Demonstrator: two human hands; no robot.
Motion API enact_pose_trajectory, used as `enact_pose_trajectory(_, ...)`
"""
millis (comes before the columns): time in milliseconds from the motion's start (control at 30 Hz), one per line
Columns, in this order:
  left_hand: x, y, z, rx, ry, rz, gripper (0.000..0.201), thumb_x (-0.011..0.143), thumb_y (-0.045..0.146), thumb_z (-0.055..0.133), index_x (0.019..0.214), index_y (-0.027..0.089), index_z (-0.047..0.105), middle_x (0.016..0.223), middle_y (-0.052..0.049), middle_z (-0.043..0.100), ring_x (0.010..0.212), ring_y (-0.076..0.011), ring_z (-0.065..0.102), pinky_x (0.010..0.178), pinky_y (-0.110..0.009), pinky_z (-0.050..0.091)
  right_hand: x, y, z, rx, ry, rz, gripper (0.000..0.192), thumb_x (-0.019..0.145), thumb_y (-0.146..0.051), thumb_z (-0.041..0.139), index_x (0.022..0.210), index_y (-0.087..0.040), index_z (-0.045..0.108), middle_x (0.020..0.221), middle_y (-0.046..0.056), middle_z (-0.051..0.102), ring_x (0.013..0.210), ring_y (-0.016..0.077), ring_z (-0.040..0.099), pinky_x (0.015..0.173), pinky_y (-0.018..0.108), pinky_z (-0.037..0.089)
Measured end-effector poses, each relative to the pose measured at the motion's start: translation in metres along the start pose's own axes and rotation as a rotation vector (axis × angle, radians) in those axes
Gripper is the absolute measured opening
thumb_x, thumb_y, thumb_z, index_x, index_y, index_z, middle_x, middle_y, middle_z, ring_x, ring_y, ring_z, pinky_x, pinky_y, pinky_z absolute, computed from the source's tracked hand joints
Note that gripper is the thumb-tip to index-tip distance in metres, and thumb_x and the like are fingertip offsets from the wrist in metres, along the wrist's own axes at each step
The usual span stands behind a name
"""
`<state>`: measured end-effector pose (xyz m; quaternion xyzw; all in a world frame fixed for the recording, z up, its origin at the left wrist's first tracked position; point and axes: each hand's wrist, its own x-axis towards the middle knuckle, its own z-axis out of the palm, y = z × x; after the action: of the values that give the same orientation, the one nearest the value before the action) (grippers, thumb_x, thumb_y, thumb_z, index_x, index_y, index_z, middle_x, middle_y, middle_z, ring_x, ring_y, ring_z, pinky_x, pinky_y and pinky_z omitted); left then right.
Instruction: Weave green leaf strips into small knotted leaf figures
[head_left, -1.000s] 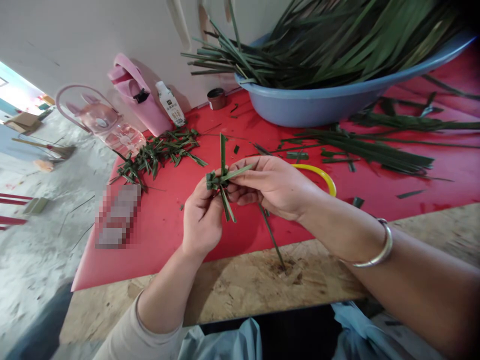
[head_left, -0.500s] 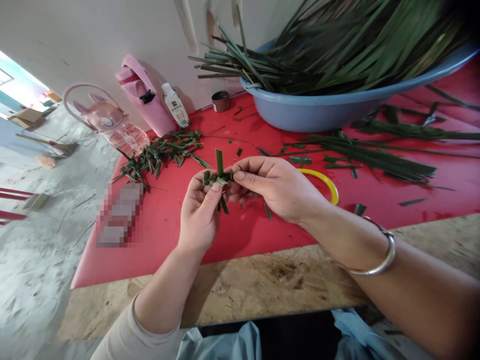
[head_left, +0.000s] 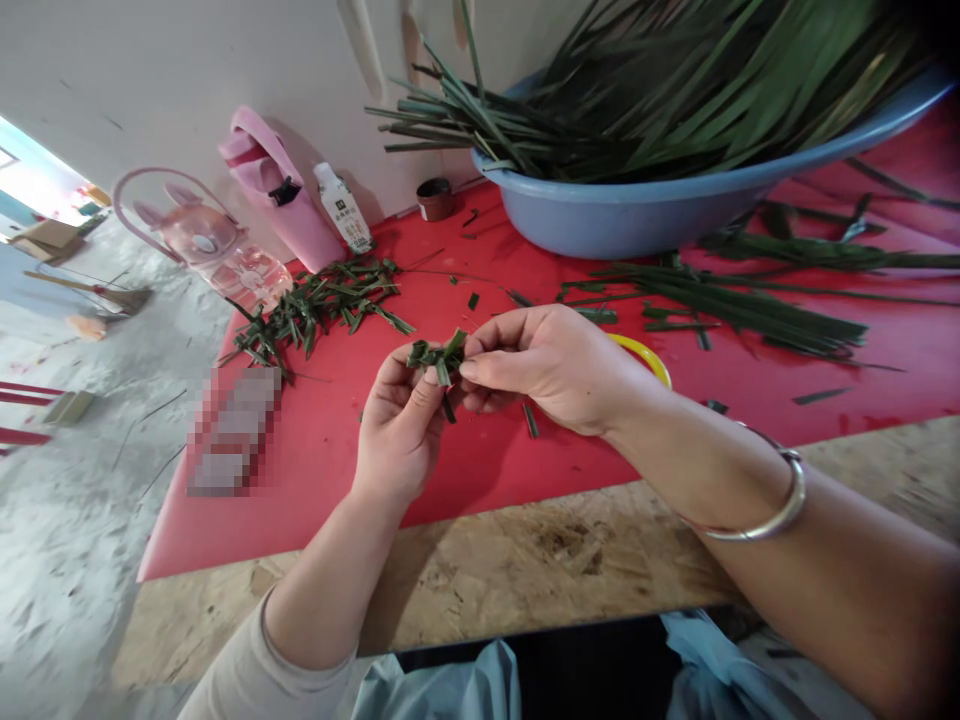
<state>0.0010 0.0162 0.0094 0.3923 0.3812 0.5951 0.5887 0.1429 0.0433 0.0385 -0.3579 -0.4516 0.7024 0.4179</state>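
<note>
Between my two hands is a small piece of woven green leaf strips (head_left: 426, 356), held up over the red table cover. My left hand (head_left: 397, 420) pinches it from the left and below, thumb on its front. From the other side, my right hand (head_left: 551, 370) has its thumb and fingertips closed on a leaf strip at the piece's right end. One short end pokes out below my left thumb. The fingertips hide part of the weave. Beyond my left hand lies a pile of small knotted leaf pieces (head_left: 319, 305).
A blue basin (head_left: 615, 215) full of long leaves stands at the back right, with loose leaf strips (head_left: 750, 305) before it. A yellow ring (head_left: 649, 358) lies behind my right wrist. A clear pink bottle (head_left: 240, 265), pink pouch (head_left: 289, 205), white bottle (head_left: 343, 210) and brown pot (head_left: 435, 200) line the wall.
The strip that stood upright from the woven piece is now folded down to the right, by my right fingertips. My left hand keeps its pinch. The view has shifted slightly.
</note>
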Motion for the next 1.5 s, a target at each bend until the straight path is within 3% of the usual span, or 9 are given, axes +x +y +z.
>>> enact_pose_trajectory(267, -0.001, -0.002, 0.002, 0.032, -0.020, 0.007, 0.020, 0.071, 0.028, 0.069, 0.086, 0.024, 0.057, 0.085, 0.000, 0.064, 0.074, -0.0140, 0.062, 0.066, -0.028, 0.051, 0.000, 0.003, -0.001, -0.081, 0.065, -0.066, 0.012, 0.061, -0.009, 0.067, 0.057, -0.017, 0.061, 0.046, -0.001, 0.058, 0.042, 0.0093, 0.053, 0.041, 0.021, 0.043)
enact_pose_trajectory(467, -0.002, -0.003, 0.001, 0.059, -0.047, 0.020, 0.016, 0.072, 0.026, 0.067, 0.085, 0.024, 0.057, 0.082, 0.001, 0.064, 0.067, -0.0118, 0.059, 0.058, -0.024, 0.048, -0.002, -0.001, 0.000, -0.152, 0.092, -0.035, 0.014, 0.063, -0.009, 0.063, 0.052, -0.017, 0.058, 0.044, 0.000, 0.057, 0.040, 0.0100, 0.052, 0.038, 0.021, 0.039)
enact_pose_trajectory(600, -0.002, -0.002, 0.001, 0.085, -0.048, 0.052, 0.014, 0.071, 0.024, 0.069, 0.080, 0.024, 0.058, 0.086, 0.001, 0.065, 0.072, -0.0121, 0.060, 0.065, -0.026, 0.049, 0.000, 0.002, -0.001, -0.087, 0.080, 0.003, 0.012, 0.063, -0.011, 0.065, 0.055, -0.016, 0.058, 0.044, 0.000, 0.057, 0.039, 0.0098, 0.052, 0.039, 0.021, 0.042)
enact_pose_trajectory(733, 0.000, -0.002, -0.002, 0.118, -0.042, 0.083, 0.010, 0.072, 0.021, 0.067, 0.079, 0.023, 0.060, 0.078, 0.003, 0.065, 0.071, -0.0097, 0.060, 0.067, -0.023, 0.049, 0.003, 0.008, -0.002, 0.021, 0.069, 0.028, 0.015, 0.064, -0.014, 0.069, 0.060, -0.016, 0.055, 0.049, 0.000, 0.060, 0.044, 0.0113, 0.057, 0.042, 0.021, 0.046)
enact_pose_trajectory(867, 0.001, -0.002, -0.005, 0.090, -0.028, 0.078, 0.009, 0.073, 0.021, 0.066, 0.079, 0.022, 0.060, 0.076, 0.003, 0.065, 0.072, -0.0092, 0.061, 0.068, -0.021, 0.049, 0.005, 0.010, -0.003, 0.159, -0.018, 0.063, 0.023, 0.065, -0.019, 0.072, 0.071, -0.018, 0.050, 0.054, -0.003, 0.062, 0.049, 0.0118, 0.062, 0.044, 0.019, 0.049)
enact_pose_trajectory(1067, 0.001, -0.001, -0.006, 0.046, -0.023, 0.072, 0.011, 0.072, 0.020, 0.068, 0.080, 0.021, 0.059, 0.076, 0.003, 0.065, 0.070, -0.0085, 0.061, 0.067, -0.020, 0.050, 0.009, 0.022, 0.001, 0.249, -0.055, 0.000, 0.033, 0.065, -0.025, 0.073, 0.080, -0.019, 0.044, 0.060, -0.006, 0.062, 0.050, 0.0097, 0.062, 0.044, 0.017, 0.047)
enact_pose_trajectory(1300, 0.001, 0.004, 0.001, -0.116, 0.089, -0.153, 0.011, 0.074, 0.023, 0.065, 0.080, 0.019, 0.057, 0.081, 0.000, 0.065, 0.072, -0.0117, 0.063, 0.068, -0.024, 0.051, 0.008, 0.017, 0.000, -0.022, 0.081, -0.190, 0.032, 0.077, -0.047, 0.059, 0.077, -0.019, 0.047, 0.050, -0.005, 0.055, 0.038, 0.0066, 0.049, 0.037, 0.017, 0.035)
enact_pose_trajectory(1400, 0.002, 0.006, 0.001, -0.182, 0.135, -0.212, 0.010, 0.075, 0.022, 0.063, 0.081, 0.018, 0.056, 0.087, -0.001, 0.066, 0.080, -0.0130, 0.064, 0.074, -0.025, 0.051, 0.006, 0.012, -0.002, -0.203, 0.213, -0.383, 0.024, 0.079, -0.040, 0.060, 0.075, -0.017, 0.052, 0.055, -0.004, 0.054, 0.046, 0.0062, 0.048, 0.042, 0.018, 0.035)
enact_pose_trajectory(1500, 0.002, 0.006, 0.000, -0.227, 0.135, -0.193, 0.010, 0.074, 0.020, 0.064, 0.080, 0.018, 0.056, 0.083, 0.001, 0.067, 0.077, -0.0112, 0.064, 0.076, -0.024, 0.051, 0.004, 0.014, 0.000, -0.402, 0.226, -0.470, 0.014, 0.074, -0.028, 0.065, 0.076, -0.015, 0.060, 0.066, -0.001, 0.058, 0.056, 0.0081, 0.051, 0.049, 0.020, 0.038)
